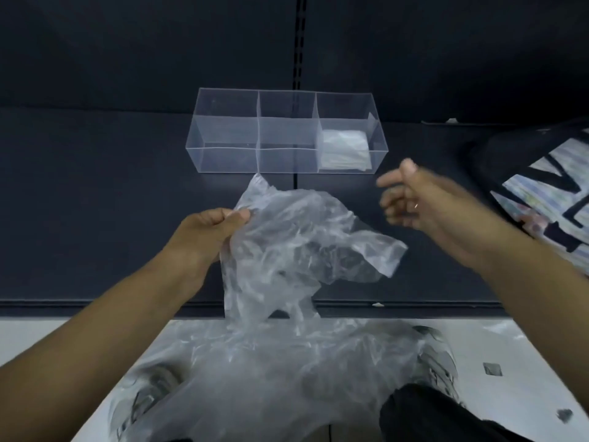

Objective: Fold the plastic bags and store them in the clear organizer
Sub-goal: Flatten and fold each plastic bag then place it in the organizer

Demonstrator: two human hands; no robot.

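My left hand (212, 229) pinches the upper left edge of a crumpled clear plastic bag (296, 247), which hangs over the dark shelf. To the right of the bag, my right hand (411, 200) hovers blurred with loosely curled fingers and holds nothing. Behind the bag stands the clear organizer (255, 141) with three compartments. A folded plastic bag (345, 149) lies in its right compartment; the left and middle ones hold nothing.
More crumpled clear plastic (271, 378) lies heaped below the shelf edge over my shoes on the pale floor. A black bag with white lettering (541, 186) sits at the right on the shelf. A dark back wall rises behind the organizer.
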